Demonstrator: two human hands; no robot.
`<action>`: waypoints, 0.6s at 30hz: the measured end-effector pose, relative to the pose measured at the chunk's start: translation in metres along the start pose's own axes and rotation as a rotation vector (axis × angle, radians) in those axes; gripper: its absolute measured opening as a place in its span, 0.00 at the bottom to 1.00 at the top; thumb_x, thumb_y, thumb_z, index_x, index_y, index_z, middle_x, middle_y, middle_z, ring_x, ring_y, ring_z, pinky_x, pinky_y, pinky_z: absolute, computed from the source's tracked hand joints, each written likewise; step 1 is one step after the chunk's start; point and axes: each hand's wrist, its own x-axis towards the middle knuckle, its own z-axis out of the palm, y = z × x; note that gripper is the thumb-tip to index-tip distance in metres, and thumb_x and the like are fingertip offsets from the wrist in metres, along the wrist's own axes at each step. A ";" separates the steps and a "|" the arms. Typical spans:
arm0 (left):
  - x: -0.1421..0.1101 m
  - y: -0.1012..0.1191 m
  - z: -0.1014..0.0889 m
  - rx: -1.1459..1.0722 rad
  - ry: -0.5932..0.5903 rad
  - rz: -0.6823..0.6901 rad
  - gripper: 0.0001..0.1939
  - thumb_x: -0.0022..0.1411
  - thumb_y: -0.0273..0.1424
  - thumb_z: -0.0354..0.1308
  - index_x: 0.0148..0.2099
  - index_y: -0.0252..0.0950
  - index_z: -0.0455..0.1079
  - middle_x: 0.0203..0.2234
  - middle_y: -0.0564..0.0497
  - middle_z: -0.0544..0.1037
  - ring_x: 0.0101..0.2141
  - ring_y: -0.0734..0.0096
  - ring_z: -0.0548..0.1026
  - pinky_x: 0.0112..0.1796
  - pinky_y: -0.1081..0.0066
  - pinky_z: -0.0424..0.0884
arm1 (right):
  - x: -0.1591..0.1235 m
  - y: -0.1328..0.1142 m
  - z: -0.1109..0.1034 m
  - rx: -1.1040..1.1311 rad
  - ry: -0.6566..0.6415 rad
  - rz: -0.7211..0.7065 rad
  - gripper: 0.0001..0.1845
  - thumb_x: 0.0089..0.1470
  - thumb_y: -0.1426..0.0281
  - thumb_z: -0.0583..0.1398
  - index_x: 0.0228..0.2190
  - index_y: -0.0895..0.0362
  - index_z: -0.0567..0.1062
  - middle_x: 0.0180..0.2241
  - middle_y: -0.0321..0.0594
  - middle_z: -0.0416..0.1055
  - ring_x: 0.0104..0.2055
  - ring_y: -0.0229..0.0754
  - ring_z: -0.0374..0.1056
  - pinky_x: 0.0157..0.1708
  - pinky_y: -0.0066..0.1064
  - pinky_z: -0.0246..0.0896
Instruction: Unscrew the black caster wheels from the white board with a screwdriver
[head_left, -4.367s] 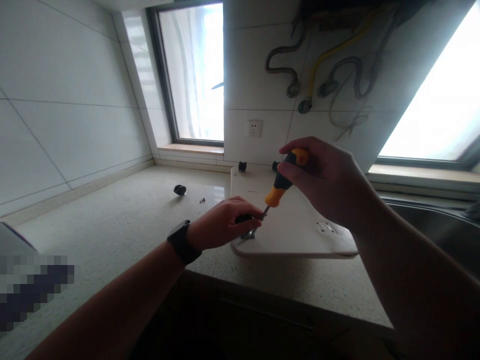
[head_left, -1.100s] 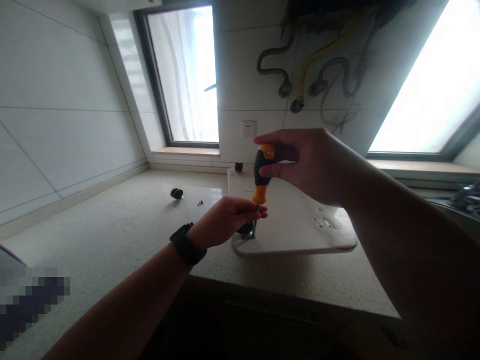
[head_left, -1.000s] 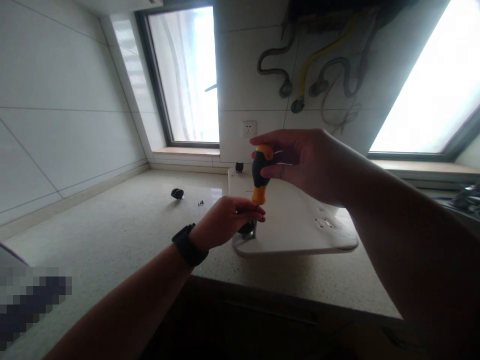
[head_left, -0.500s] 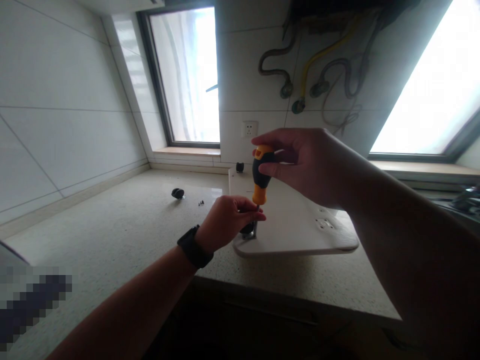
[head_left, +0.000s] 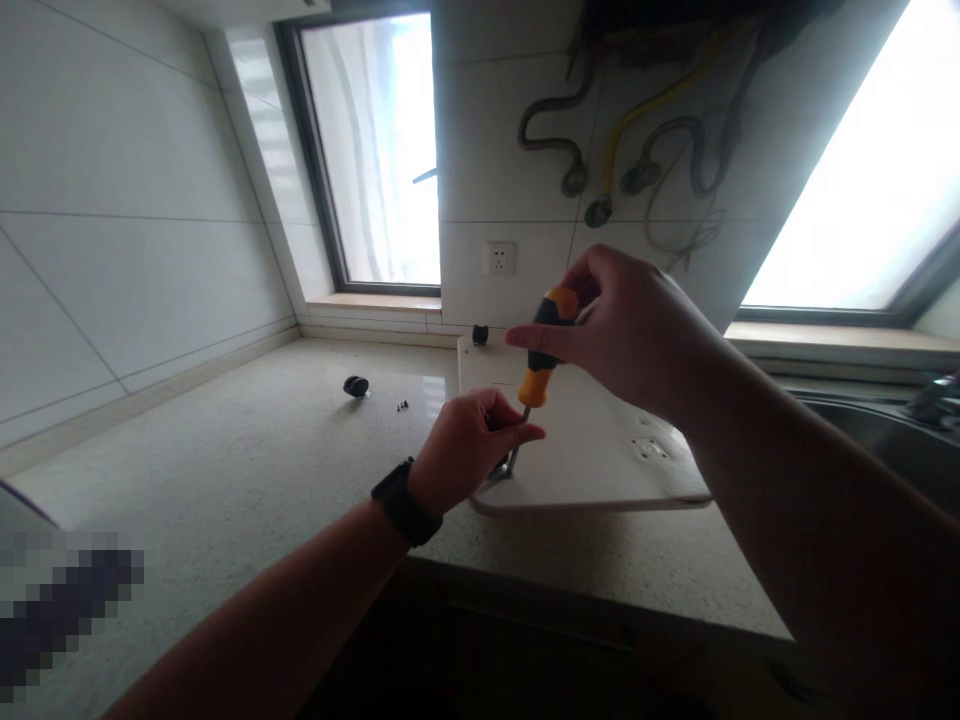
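Observation:
My right hand [head_left: 637, 330] is wrapped round the handle of a yellow-and-black screwdriver [head_left: 535, 388], its thumb stretched along the grip. Lower down, my left hand [head_left: 465, 445] pinches the screwdriver's metal shaft between thumb and fingers. The screwdriver leans, its tip at a metal plate near the front left corner of a white board [head_left: 592, 450]. A dark caster [head_left: 499, 468] at that corner is mostly hidden behind my left hand. Another black caster [head_left: 480, 335] stands at the board's back left corner. Screw holes [head_left: 649, 449] show near the board's right side.
On the speckled countertop [head_left: 300, 470] left of the board lie a loose black caster [head_left: 356, 387] and several small screws [head_left: 403, 406]. A steel sink [head_left: 862, 440] is at the right. A socket [head_left: 499, 258] and hoses [head_left: 551, 140] are on the wall behind.
The screwdriver has tilted, its handle moving right. My right hand has shifted its grip on the handle, and my left hand has moved slightly right with the shaft.

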 end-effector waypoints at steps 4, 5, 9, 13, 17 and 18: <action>0.003 0.001 -0.010 0.075 -0.072 0.116 0.13 0.57 0.38 0.71 0.39 0.36 0.78 0.37 0.49 0.81 0.37 0.68 0.77 0.41 0.66 0.72 | 0.000 -0.002 -0.005 0.091 -0.055 -0.002 0.25 0.37 0.56 0.74 0.35 0.55 0.75 0.33 0.43 0.78 0.31 0.48 0.73 0.30 0.44 0.69; 0.004 0.002 -0.014 0.071 -0.122 0.154 0.12 0.58 0.37 0.70 0.42 0.37 0.79 0.41 0.48 0.81 0.42 0.67 0.78 0.46 0.64 0.72 | -0.001 -0.003 -0.006 0.132 -0.082 -0.019 0.24 0.39 0.58 0.74 0.36 0.55 0.76 0.34 0.42 0.78 0.33 0.48 0.74 0.32 0.45 0.70; 0.008 0.004 -0.029 -0.069 -0.366 0.192 0.14 0.66 0.32 0.63 0.54 0.39 0.77 0.51 0.47 0.80 0.51 0.66 0.77 0.54 0.63 0.71 | -0.001 -0.001 -0.008 0.313 -0.227 -0.113 0.20 0.46 0.66 0.70 0.42 0.54 0.77 0.39 0.40 0.80 0.40 0.47 0.76 0.43 0.43 0.74; 0.008 0.001 -0.031 -0.176 -0.402 0.093 0.13 0.66 0.33 0.62 0.51 0.36 0.79 0.47 0.46 0.83 0.48 0.65 0.80 0.53 0.61 0.73 | -0.002 0.004 -0.004 0.498 -0.382 -0.192 0.26 0.52 0.70 0.65 0.53 0.52 0.72 0.50 0.39 0.77 0.51 0.45 0.74 0.51 0.41 0.73; 0.006 0.001 -0.025 -0.175 -0.274 0.013 0.10 0.62 0.34 0.66 0.44 0.36 0.81 0.39 0.47 0.84 0.42 0.66 0.81 0.48 0.63 0.75 | -0.004 0.003 0.002 0.352 -0.282 -0.200 0.21 0.55 0.68 0.62 0.51 0.51 0.73 0.48 0.41 0.76 0.46 0.47 0.73 0.44 0.42 0.72; 0.005 0.002 -0.023 -0.156 -0.249 0.001 0.10 0.60 0.35 0.68 0.42 0.36 0.81 0.38 0.47 0.84 0.40 0.67 0.81 0.46 0.64 0.75 | -0.005 0.000 0.002 0.279 -0.240 -0.201 0.18 0.55 0.65 0.63 0.48 0.52 0.75 0.45 0.41 0.77 0.43 0.46 0.73 0.41 0.42 0.72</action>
